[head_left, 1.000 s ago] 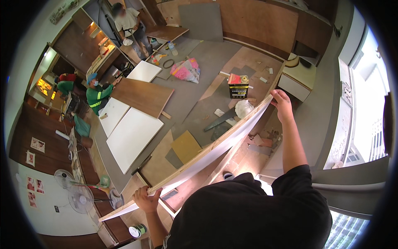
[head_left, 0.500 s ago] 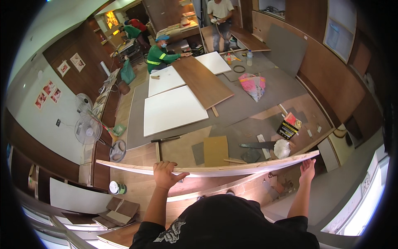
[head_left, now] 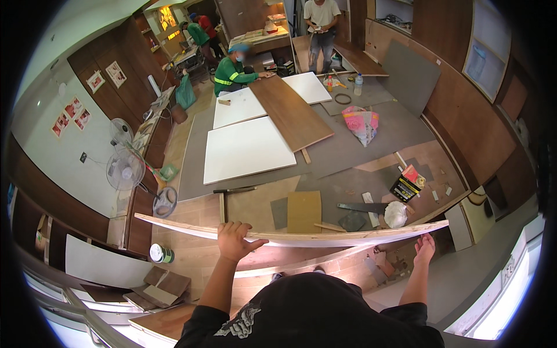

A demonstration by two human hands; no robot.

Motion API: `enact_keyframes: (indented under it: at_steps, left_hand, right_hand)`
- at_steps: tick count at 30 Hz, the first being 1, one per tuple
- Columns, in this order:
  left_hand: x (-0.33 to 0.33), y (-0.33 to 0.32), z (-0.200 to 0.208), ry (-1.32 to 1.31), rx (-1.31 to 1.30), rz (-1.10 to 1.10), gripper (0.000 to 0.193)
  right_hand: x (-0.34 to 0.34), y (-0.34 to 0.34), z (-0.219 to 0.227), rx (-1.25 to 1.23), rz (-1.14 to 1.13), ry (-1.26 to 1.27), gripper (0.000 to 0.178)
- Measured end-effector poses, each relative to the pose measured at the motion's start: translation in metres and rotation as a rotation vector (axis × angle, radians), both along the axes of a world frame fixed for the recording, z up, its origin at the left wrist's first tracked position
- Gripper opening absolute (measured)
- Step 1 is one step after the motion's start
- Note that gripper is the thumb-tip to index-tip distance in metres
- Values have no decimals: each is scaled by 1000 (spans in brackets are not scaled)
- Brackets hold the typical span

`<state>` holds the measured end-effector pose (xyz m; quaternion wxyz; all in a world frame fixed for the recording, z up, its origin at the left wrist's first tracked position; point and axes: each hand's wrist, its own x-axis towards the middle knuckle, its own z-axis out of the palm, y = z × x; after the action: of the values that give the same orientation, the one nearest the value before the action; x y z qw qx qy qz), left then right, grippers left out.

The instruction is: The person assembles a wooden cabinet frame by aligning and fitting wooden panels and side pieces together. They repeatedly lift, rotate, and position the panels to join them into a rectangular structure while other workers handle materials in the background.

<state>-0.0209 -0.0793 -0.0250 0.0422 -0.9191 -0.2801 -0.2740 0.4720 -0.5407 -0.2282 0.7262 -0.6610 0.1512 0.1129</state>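
A long plywood board [head_left: 325,238] with a white face is held on edge in front of me, its layered edge turned up. My left hand [head_left: 235,240] is closed over the upper edge, left of the board's middle, fingers on the far side and thumb stretched along the near side. My right hand [head_left: 425,248] grips the near side close to the right end, its fingertips at the edge. Just past the board lie a yellowish sheet [head_left: 304,212], a hand saw [head_left: 362,207] and a white plastic bag [head_left: 395,214].
White panels [head_left: 249,151] and a brown panel [head_left: 290,113] lie on grey sheets ahead. A co-worker in green [head_left: 232,75] crouches beside them; another person [head_left: 321,26] stands behind. Fans [head_left: 125,168] and a paint can [head_left: 162,253] are at left, a black box [head_left: 408,185] at right.
In the picture the board's left end sits higher and its right end lower. My right hand has moved down a little with it. The whole view has turned slightly.
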Motion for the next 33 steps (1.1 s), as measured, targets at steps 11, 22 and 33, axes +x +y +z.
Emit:
enact_keyframes:
  at_steps: [11, 22, 33]
  left_hand:
    - [-1, -2, 2, 31, -44, 18, 57]
    - [0, 1, -1, 16, 2, 3, 60]
    - [4, 3, 1, 21, -15, 9, 60]
  right_hand:
    - [17, -3, 7, -98, 20, -115, 10]
    - [30, 8, -9, -161, 49, -186, 5]
    - [32, 15, -7, -213, 36, -179, 7]
